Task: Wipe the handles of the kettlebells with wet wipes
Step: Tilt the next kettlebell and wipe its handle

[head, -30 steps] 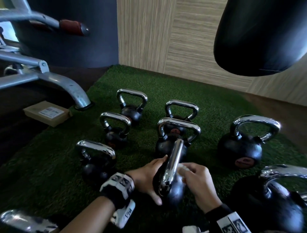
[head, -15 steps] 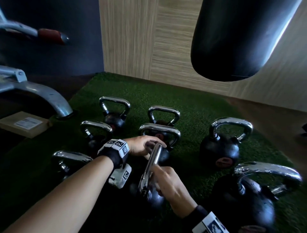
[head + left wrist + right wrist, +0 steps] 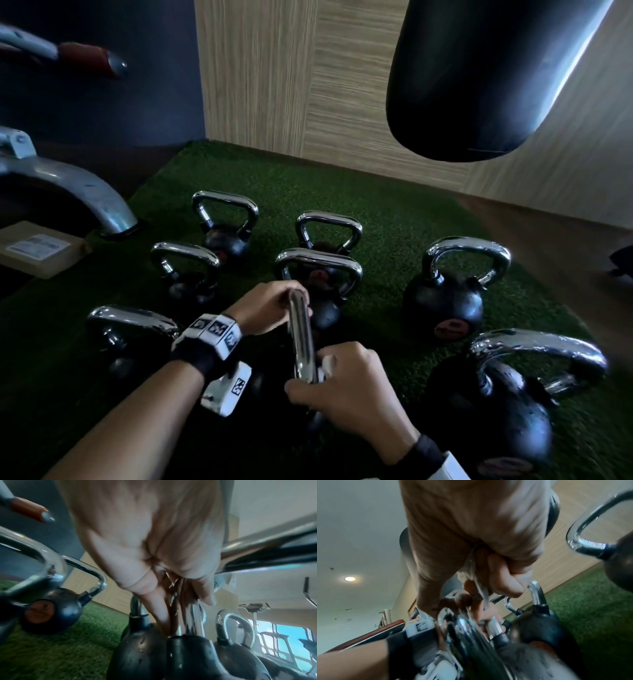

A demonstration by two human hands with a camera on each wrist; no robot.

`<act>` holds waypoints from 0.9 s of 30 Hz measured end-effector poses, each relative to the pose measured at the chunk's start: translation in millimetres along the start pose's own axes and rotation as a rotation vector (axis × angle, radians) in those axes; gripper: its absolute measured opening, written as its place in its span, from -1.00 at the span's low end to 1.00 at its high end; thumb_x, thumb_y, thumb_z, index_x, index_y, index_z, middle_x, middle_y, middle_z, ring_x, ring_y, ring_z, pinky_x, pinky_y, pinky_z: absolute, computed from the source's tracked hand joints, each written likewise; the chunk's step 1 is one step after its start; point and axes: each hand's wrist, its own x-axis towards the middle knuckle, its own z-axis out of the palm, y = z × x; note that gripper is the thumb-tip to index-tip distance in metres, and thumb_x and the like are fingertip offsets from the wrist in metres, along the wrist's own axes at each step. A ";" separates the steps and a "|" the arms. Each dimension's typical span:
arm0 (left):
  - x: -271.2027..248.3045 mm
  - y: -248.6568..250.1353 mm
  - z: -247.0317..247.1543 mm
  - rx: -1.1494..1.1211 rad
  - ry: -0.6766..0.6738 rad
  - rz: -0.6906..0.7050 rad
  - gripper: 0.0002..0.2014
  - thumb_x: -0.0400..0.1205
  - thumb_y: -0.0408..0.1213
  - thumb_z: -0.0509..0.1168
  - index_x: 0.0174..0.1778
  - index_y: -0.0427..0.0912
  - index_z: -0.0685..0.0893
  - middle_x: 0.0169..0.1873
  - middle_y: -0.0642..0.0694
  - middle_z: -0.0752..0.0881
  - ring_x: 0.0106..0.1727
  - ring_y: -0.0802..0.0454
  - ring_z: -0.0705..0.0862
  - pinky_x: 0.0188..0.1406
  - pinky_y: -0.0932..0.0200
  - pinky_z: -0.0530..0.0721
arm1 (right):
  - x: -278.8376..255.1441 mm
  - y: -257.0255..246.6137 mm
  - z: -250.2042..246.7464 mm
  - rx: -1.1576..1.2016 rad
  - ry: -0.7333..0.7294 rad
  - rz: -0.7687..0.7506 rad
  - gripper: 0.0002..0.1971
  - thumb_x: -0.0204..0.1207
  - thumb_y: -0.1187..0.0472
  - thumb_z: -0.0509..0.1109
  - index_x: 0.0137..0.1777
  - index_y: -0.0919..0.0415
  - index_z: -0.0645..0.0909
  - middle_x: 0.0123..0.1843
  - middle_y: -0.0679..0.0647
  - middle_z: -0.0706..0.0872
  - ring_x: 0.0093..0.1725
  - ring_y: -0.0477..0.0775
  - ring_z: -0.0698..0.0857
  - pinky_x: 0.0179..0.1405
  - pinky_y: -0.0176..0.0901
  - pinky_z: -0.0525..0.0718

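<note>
On a patch of green artificial turf [image 3: 394,219] stands a cluster of black, ball-shaped kettlebells with polished chrome loop handles, and both hands work on the one nearest the person, in the middle of the front row. Its chrome handle [image 3: 301,339] runs away from the camera, seen nearly edge-on from the head view, while its black body [image 3: 154,653] sits in shadow beneath the hands. The left hand [image 3: 267,308] grips the far end of this handle, its fingers curled over the top of the bar with the thumb on the near side. The right hand [image 3: 346,383] closes around the near end of the same handle, fingers wrapped tight, with a crumpled white wet wipe [image 3: 327,365] pinched between palm and metal; the right wrist view shows the white wipe [image 3: 471,569] bunched inside the curled fingers [image 3: 503,577], though blur there makes it hard to say how much of the bar the cloth covers. Directly behind the held kettlebell stands another with a wide chrome handle [image 3: 318,263], close to the left hand's knuckles. A larger black kettlebell with a red mark on its side [image 3: 445,308] stands to the right, apart from the hands, and the largest one [image 3: 493,411] sits at the right near corner. A black punching bag [image 3: 479,78] hangs above the turf, and a flat cardboard box with a white label [image 3: 37,248] lies on the dark floor at left.
</note>
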 end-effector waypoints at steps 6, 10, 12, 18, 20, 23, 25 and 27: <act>-63.7 -10.6 -12.5 -0.035 0.260 -0.183 -0.77 0.44 -0.14 0.65 -0.11 0.24 0.79 -0.22 0.24 0.84 -0.14 0.30 0.79 0.00 0.28 0.67 | -8.5 27.5 -17.0 -0.091 0.161 -0.040 -0.71 0.29 -0.23 0.58 -0.11 -0.09 0.82 -0.44 0.02 0.65 -0.45 -0.22 0.56 -0.39 -0.21 0.52; -88.6 -1.2 -3.3 -0.109 0.368 -0.220 -0.80 0.46 -0.16 0.68 -0.09 0.07 0.82 -0.23 0.24 0.86 -0.16 0.36 0.80 -0.12 0.55 0.59 | -3.9 33.7 -18.1 -0.173 0.249 -0.038 -0.59 0.34 -0.27 0.59 0.22 -0.37 0.77 0.02 -0.24 0.87 0.05 -0.24 0.79 0.01 -0.30 0.70; -92.0 0.2 -1.7 -0.124 0.387 -0.231 -0.79 0.46 -0.13 0.67 -0.06 0.05 0.81 -0.23 0.24 0.87 -0.17 0.35 0.81 -0.12 0.54 0.62 | -0.3 36.5 -19.0 -0.176 0.249 -0.016 -0.55 0.36 -0.23 0.62 0.27 -0.32 0.77 0.12 -0.23 0.86 0.15 -0.19 0.79 0.08 -0.23 0.72; -103.0 7.2 -8.3 -0.165 0.361 -0.255 -0.74 0.46 -0.11 0.68 0.01 0.06 0.81 -0.19 0.27 0.87 -0.11 0.37 0.82 -0.05 0.48 0.68 | 6.1 39.6 -25.7 -0.160 0.200 0.005 -0.56 0.32 -0.17 0.68 0.24 -0.31 0.79 0.15 -0.27 0.86 0.21 -0.19 0.77 0.13 -0.21 0.71; -106.3 8.5 -8.9 -0.169 0.361 -0.251 -0.77 0.47 -0.11 0.67 -0.02 0.03 0.81 -0.19 0.24 0.87 -0.11 0.34 0.83 -0.01 0.42 0.71 | 9.5 40.8 -25.8 -0.158 0.197 0.009 -0.57 0.32 -0.13 0.70 0.21 -0.31 0.80 0.12 -0.27 0.86 0.19 -0.19 0.78 0.10 -0.19 0.71; -110.2 9.3 -8.3 -0.187 0.370 -0.228 -0.79 0.46 -0.12 0.68 -0.08 0.01 0.81 -0.20 0.21 0.88 -0.11 0.32 0.84 0.00 0.39 0.74 | 14.2 40.8 -25.5 -0.172 0.209 0.020 -0.57 0.28 -0.12 0.72 0.19 -0.35 0.80 0.08 -0.26 0.88 0.12 -0.18 0.80 0.06 -0.12 0.74; -113.4 9.0 -7.1 -0.208 0.375 -0.222 -0.80 0.45 -0.14 0.69 -0.12 0.00 0.81 -0.22 0.21 0.88 -0.12 0.32 0.84 0.00 0.38 0.76 | 16.0 39.8 -24.0 -0.187 0.229 0.029 -0.57 0.27 -0.10 0.73 0.16 -0.38 0.79 0.01 -0.23 0.88 0.06 -0.14 0.81 -0.05 -0.14 0.70; -116.6 6.5 -5.6 -0.242 0.381 -0.225 -0.79 0.45 -0.16 0.69 -0.11 0.00 0.81 -0.21 0.21 0.88 -0.11 0.33 0.85 0.01 0.37 0.77 | 15.8 34.8 -23.5 -0.204 0.241 0.026 -0.60 0.27 -0.07 0.74 0.12 -0.35 0.82 0.02 -0.22 0.88 0.06 -0.13 0.80 -0.09 -0.20 0.62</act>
